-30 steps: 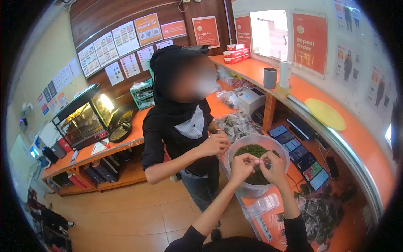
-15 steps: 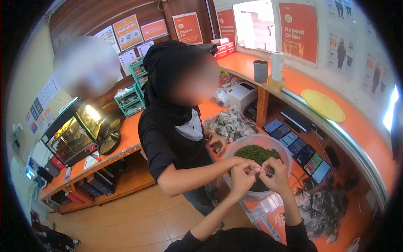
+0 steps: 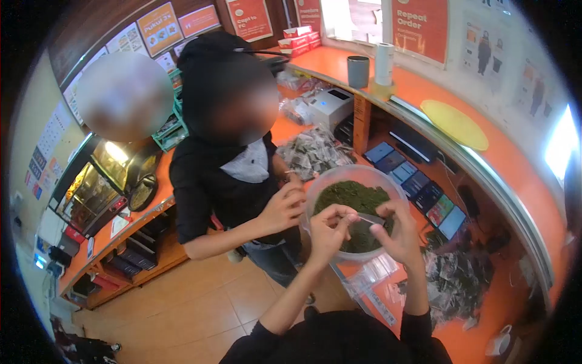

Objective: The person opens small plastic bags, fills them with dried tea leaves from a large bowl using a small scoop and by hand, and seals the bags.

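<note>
1. My left hand (image 3: 328,235) is angled inward above the tub (image 3: 313,203); its grip is narrow, thumb and index finger pinching a thin clear piece (image 3: 367,221).
2. My right hand (image 3: 401,235) faces it, fingers curled; its grip is moderately wide, thumb near the piece's other end.
3. The tub, holding chopped greens (image 3: 347,195), stands at the worktop's (image 3: 442,332) left edge.
4. Flat clear bags (image 3: 371,271) lie along that edge, nearer me.

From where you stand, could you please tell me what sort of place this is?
Probably a small food shop or takeaway counter: there is a lit glass food cabinet, a row of phones by the orange counter, and a "Repeat Order" poster on the wall.
</note>
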`<action>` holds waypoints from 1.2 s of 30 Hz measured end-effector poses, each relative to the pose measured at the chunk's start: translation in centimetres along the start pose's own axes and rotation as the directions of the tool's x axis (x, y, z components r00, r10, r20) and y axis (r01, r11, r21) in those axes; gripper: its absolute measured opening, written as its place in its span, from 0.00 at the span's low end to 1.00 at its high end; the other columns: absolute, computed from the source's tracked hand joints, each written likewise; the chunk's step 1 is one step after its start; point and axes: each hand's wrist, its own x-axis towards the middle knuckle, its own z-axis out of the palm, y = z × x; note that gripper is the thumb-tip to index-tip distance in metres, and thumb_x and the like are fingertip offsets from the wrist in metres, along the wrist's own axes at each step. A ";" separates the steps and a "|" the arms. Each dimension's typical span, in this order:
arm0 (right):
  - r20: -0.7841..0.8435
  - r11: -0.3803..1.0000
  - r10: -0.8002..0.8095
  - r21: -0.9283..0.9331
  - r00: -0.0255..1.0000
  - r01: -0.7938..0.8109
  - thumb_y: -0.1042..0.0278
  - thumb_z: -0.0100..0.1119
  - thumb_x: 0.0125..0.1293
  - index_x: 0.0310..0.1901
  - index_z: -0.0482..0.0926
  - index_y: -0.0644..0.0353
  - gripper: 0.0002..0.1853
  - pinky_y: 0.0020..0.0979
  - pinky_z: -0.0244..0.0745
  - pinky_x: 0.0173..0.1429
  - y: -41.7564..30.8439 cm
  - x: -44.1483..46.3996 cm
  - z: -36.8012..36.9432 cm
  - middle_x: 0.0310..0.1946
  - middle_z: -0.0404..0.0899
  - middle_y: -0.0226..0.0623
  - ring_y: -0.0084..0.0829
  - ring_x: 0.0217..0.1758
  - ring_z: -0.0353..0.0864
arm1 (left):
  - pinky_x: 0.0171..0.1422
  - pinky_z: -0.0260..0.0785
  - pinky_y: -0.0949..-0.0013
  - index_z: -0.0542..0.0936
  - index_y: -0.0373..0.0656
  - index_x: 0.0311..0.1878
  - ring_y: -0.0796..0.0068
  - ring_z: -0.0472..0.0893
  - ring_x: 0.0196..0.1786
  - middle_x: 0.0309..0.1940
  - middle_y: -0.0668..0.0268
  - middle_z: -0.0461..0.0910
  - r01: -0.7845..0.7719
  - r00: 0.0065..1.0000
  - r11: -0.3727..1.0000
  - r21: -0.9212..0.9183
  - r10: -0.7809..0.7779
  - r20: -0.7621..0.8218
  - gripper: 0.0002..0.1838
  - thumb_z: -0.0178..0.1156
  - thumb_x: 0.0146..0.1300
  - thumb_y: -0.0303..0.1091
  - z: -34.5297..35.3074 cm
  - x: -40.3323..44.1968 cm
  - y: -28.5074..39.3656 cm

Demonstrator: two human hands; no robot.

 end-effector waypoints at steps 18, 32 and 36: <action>0.132 0.750 0.503 -0.559 0.854 -0.355 0.70 0.67 0.57 0.38 0.83 0.60 0.07 0.44 0.75 0.48 7.2 -11.9 -9.4 0.38 0.82 0.43 0.48 0.42 0.83 | 0.24 0.63 0.76 0.76 0.35 0.33 0.78 0.71 0.24 0.26 0.62 0.72 -0.155 0.946 0.977 -0.146 0.104 -0.307 0.14 0.50 0.73 0.33 -2.9 -10.9 0.0; -0.016 0.637 0.673 -0.497 0.739 -0.590 0.70 0.67 0.58 0.37 0.85 0.63 0.07 0.43 0.76 0.40 15.3 -16.4 -4.5 0.36 0.81 0.48 0.48 0.35 0.84 | 0.33 0.63 0.77 0.78 0.37 0.31 0.82 0.72 0.29 0.26 0.68 0.76 0.426 0.800 0.900 0.086 -0.331 -0.500 0.15 0.54 0.73 0.35 -4.0 -18.2 -5.3; -0.009 0.642 0.626 -0.561 0.779 -0.522 0.76 0.62 0.61 0.40 0.87 0.62 0.08 0.38 0.78 0.41 14.2 -16.2 -5.5 0.32 0.85 0.46 0.43 0.34 0.85 | 0.37 0.67 0.77 0.81 0.36 0.34 0.81 0.75 0.32 0.31 0.68 0.78 0.455 0.878 0.880 0.136 -0.418 -0.232 0.12 0.55 0.73 0.31 -1.5 -16.6 -5.5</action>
